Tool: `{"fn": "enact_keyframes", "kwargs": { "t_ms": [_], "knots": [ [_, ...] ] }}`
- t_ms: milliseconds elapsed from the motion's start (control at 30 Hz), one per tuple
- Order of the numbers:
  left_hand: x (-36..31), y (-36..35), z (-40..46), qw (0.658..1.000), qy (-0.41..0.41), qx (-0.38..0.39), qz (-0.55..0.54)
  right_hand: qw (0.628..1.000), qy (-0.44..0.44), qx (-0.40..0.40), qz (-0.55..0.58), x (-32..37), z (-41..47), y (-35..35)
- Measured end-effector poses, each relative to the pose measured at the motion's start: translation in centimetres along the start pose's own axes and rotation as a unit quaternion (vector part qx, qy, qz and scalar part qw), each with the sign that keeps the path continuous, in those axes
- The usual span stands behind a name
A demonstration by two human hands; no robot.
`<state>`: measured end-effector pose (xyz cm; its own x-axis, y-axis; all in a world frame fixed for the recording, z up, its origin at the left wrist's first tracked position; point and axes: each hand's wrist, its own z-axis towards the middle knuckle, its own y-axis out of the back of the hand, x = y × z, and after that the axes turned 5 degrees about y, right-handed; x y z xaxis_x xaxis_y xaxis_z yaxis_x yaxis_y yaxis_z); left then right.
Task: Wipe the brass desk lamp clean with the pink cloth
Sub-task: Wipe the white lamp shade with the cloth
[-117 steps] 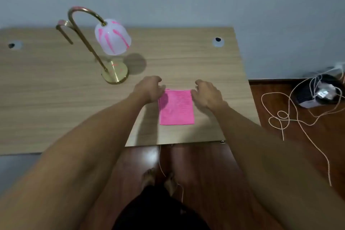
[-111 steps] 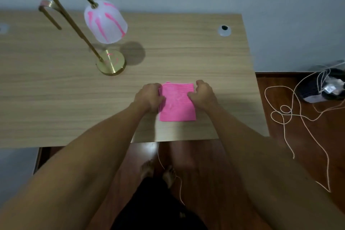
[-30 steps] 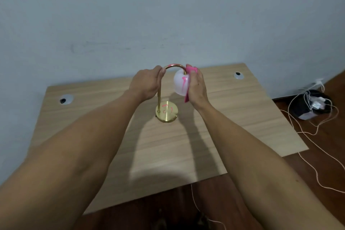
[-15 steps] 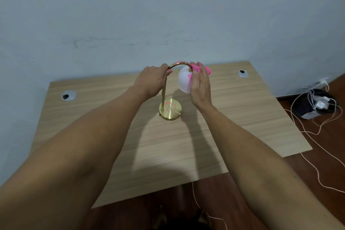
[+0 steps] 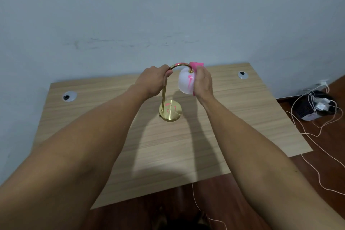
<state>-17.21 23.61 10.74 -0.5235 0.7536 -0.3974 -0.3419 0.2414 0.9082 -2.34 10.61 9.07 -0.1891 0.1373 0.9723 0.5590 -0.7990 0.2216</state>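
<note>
Lamp (image 5: 170, 109) upright mid-desk, only thing standing on the desk (image 5: 233, 127). Left hand (image 5: 153, 82) wrapped round the stem near the arch top; right hand (image 5: 203, 82) pressed with pink cloth (image 5: 196, 65) against the shade's right side. Narrow gap between stem and white shade (image 5: 185, 82), hemmed by both hands. Wide bare wood left, right and front of the base. Both forearms crossing the front half. Wall close behind the back edge. Cable grommets (image 5: 69, 96) flush at rear corners. Cords (image 5: 317, 127) on floor, right.

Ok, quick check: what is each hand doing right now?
Left hand: closed around the lamp stem.
Right hand: closed on the cloth, pressing it against the shade.
</note>
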Motion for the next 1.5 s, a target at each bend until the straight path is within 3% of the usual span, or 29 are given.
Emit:
{"fn": "enact_keyframes", "kwargs": {
  "t_ms": [100, 167, 300, 367, 467, 533, 600, 733, 800, 1000, 1100, 1200, 1267, 1400, 1500],
  "knots": [
    [-0.2, -0.1, 0.1, 1.000, 0.006, 0.003, 0.000, 0.990, -0.132, -0.018, 0.039, 0.4, 1.3, 0.3],
    [-0.2, -0.1, 0.1, 1.000, 0.011, 0.005, 0.001, 0.990, -0.139, -0.017, 0.021, 0.9, 1.4, -0.1],
    [-0.1, 0.0, -0.1, 1.000, 0.015, 0.012, 0.002, 0.999, 0.036, 0.020, -0.034, 0.2, -0.9, -0.3],
    [-0.2, 0.0, -0.2, 1.000, 0.011, 0.015, 0.001, 0.997, 0.065, 0.017, -0.022, -1.0, -1.6, 0.2],
    [-0.3, 0.0, -0.1, 1.000, 0.015, 0.016, 0.000, 0.996, -0.088, -0.031, 0.016, -2.3, -0.7, 1.0],
    [-0.3, 0.0, -0.1, 1.000, 0.015, 0.013, -0.001, 0.990, -0.140, -0.031, -0.001, -2.5, -0.8, 1.0],
    [-0.2, 0.0, -0.2, 1.000, 0.016, 0.009, -0.003, 0.993, -0.105, -0.038, -0.036, -1.9, -1.4, 0.6],
    [-0.2, -0.1, -0.1, 1.000, 0.016, 0.012, -0.001, 0.989, 0.112, 0.022, -0.090, -0.6, -2.6, 0.5],
    [-0.2, 0.0, -0.1, 1.000, 0.016, 0.013, -0.003, 0.986, 0.141, 0.037, -0.083, -1.3, -2.6, 0.9],
    [-0.5, 0.2, -0.2, 1.000, 0.023, 0.019, 0.001, 0.991, -0.119, -0.054, 0.017, -1.4, -2.5, 0.7],
    [-0.5, 0.2, -0.2, 0.999, 0.025, 0.021, 0.002, 0.998, -0.036, -0.043, -0.031, 0.3, -1.8, -0.1],
    [-0.3, 0.3, -0.3, 0.999, 0.025, 0.021, -0.003, 0.995, 0.048, 0.028, -0.078, 1.2, -0.6, -0.2],
    [-0.3, 0.3, -0.3, 0.999, 0.025, 0.024, -0.006, 0.997, 0.018, 0.042, -0.060, 1.3, 0.5, 0.2],
    [-0.5, 0.4, -0.2, 0.999, 0.030, 0.026, -0.004, 0.988, -0.151, 0.022, -0.009, 0.8, 2.3, 1.1],
    [-0.6, 0.6, -0.4, 0.999, 0.033, 0.024, -0.008, 0.991, -0.121, 0.029, -0.049, 1.7, 2.6, 0.5]
  ]
}}
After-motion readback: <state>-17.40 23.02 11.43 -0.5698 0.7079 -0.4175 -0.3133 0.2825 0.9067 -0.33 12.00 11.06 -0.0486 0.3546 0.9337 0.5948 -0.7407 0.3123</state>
